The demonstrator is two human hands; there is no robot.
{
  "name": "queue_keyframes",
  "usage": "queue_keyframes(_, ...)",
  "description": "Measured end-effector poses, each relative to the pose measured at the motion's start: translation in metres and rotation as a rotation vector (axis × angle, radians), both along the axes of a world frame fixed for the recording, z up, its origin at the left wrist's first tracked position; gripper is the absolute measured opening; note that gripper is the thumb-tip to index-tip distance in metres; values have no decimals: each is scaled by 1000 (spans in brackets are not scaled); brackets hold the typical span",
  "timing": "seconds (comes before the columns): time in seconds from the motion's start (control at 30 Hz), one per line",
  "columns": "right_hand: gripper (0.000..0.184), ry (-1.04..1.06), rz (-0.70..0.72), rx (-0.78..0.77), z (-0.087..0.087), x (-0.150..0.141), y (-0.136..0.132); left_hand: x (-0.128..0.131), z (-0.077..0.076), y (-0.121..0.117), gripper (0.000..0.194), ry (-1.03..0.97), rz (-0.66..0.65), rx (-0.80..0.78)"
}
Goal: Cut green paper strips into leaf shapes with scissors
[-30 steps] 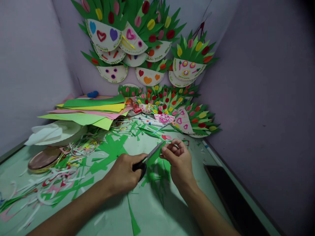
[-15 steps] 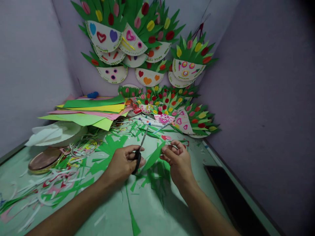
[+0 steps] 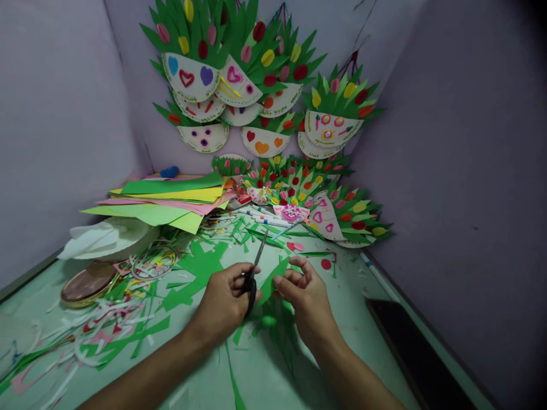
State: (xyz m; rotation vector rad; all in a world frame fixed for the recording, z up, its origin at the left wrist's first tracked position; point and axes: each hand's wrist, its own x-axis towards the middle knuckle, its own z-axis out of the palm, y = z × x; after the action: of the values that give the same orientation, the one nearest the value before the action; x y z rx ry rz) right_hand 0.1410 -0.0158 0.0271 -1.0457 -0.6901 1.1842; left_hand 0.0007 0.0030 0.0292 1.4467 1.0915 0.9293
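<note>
My left hand is closed on a pair of black-handled scissors, whose blades point up and away from me and look shut. Between the fingers and thumb of my right hand is a green paper leaf, tilted, with its pointed tip upward. The leaf's lower end lies close beside the scissor handles; whether they touch I cannot tell. Beneath both hands, green paper scraps lie on the table, partly in shadow. A larger cut green paper piece rests left of the scissors.
Coloured paper sheets are stacked at the back left, behind white paper plates and a round tin lid. Markers lie at the back. Decorated half-plates hang on the wall. A black phone lies at right.
The whole view has shifted, so the scene sits slightly lower and farther right. The leaf and scissors are still held, and the hands have come a little closer together.
</note>
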Motion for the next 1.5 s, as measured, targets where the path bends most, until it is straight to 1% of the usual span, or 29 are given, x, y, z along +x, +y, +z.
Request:
queue_keyframes(0.07,47,-24,-40,26,1,4,2,-3,-2,1,40,81,-60,40)
queue_keyframes(0.13,48,-26,-88,39,3,10,5,-7,-5,2,39,212,-118,109)
queue_keyframes(0.23,51,-22,-129,42,5,17,8,-10,-9,2,33,401,-149,210)
queue_keyframes(0.33,49,-50,-118,68,5,18,8,-11,-8,0,29,504,-152,281)
queue_keyframes(0.47,47,-78,-86,79,4,15,5,-11,-5,-2,24,566,-183,344)
queue_keyframes(0.63,46,-82,-75,86,5,13,4,-11,-4,-1,16,572,-186,348)
queue_keyframes(0.8,45,-78,-89,90,5,13,5,-11,-3,-2,15,569,-217,352)
queue_keyframes(1.1,46,-56,-89,74,4,13,4,-12,-4,0,22,532,-238,329)
queue_keyframes(1.3,45,-58,-95,73,2,13,5,-13,-1,-1,25,506,-260,330)
queue_keyframes(1.43,45,-58,-94,70,1,12,5,-13,-2,-2,28,447,-283,301)
queue_keyframes(1.5,46,-50,-89,60,1,13,5,-12,-2,0,28,376,-293,263)
